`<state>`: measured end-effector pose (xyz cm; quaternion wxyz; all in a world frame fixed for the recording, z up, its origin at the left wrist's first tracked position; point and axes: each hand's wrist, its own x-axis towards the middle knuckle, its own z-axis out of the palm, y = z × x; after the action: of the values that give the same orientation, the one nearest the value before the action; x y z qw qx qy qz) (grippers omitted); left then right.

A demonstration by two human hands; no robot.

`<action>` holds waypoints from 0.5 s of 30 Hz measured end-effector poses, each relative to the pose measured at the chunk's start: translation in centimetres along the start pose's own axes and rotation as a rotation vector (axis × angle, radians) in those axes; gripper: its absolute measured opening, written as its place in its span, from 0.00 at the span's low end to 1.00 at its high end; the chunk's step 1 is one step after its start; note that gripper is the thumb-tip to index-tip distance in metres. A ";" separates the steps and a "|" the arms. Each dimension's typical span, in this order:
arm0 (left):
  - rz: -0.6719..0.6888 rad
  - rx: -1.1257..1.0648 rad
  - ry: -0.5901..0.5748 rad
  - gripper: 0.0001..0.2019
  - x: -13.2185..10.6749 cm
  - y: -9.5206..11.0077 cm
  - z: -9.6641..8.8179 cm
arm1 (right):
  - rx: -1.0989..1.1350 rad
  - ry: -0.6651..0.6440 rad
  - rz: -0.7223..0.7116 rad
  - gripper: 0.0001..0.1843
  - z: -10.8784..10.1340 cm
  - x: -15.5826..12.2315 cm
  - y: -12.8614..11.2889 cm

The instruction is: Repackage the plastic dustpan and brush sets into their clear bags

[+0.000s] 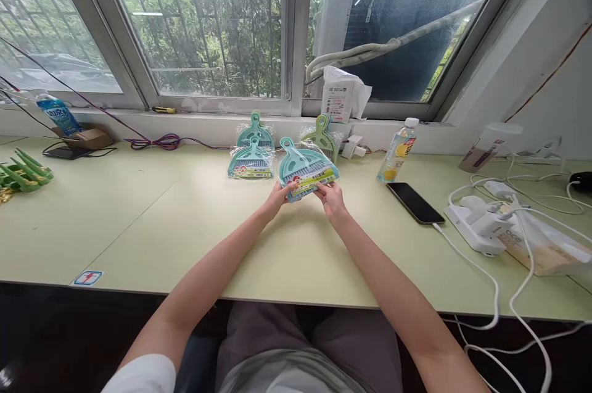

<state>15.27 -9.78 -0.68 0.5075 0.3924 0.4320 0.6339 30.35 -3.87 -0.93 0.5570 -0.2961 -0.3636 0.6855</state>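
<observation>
A teal mini dustpan-and-brush set in clear plastic wrap [305,168] is held just above the pale green table [139,226]. My left hand [279,195] pinches its lower left corner. My right hand [331,197] grips its lower right edge. Behind it on the table, another wrapped teal set [251,160] lies flat with a second teal one [256,129] propped behind it. A wrapped green set [322,134] leans by the window sill.
A drink bottle [396,151], a black phone [415,202], a white power strip with chargers [481,226] and cables lie to the right. Green clips [23,174] sit at the far left, a blue bottle [58,113] by the window.
</observation>
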 end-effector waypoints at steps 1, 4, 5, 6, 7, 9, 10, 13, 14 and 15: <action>0.017 0.032 0.002 0.25 0.0 -0.1 -0.1 | 0.002 -0.004 0.016 0.11 0.0 0.1 0.0; 0.035 0.057 -0.012 0.28 0.0 -0.5 -0.1 | 0.008 0.054 0.100 0.04 -0.4 0.6 -0.3; 0.036 0.049 -0.012 0.30 0.0 -0.7 0.0 | 0.005 0.081 0.123 0.03 -0.7 0.9 -0.4; 0.036 0.040 -0.013 0.31 0.0 -0.7 0.1 | 0.000 0.107 0.140 0.04 -0.9 1.2 -0.5; 0.036 0.033 -0.019 0.32 -0.1 -0.8 0.2 | -0.006 0.128 0.147 0.06 -1.2 1.4 -0.6; 0.039 0.035 -0.038 0.32 -0.1 -0.8 0.4 | -0.020 0.155 0.148 0.07 -1.7 1.9 -0.6; 0.037 0.042 -0.048 0.31 -0.2 -0.8 0.5 | -0.029 0.166 0.147 0.08 -1.9 2.1 -0.5; 0.039 0.058 -0.060 0.31 -0.4 -0.7 0.8 | -0.066 0.187 0.153 0.11 -2.5 2.5 -0.2; 0.042 0.063 -0.062 0.31 -0.4 -0.7 0.8 | -0.075 0.191 0.153 0.12 -2.6 2.6 -0.2; 0.045 0.068 -0.061 0.31 -0.4 -0.7 0.7 | -0.081 0.189 0.152 0.13 -2.6 2.6 -0.1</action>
<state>16.25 -9.94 -1.17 0.4925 0.4383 0.4286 0.6178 31.98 -0.84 -2.29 0.5227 -0.4085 -0.3133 0.6795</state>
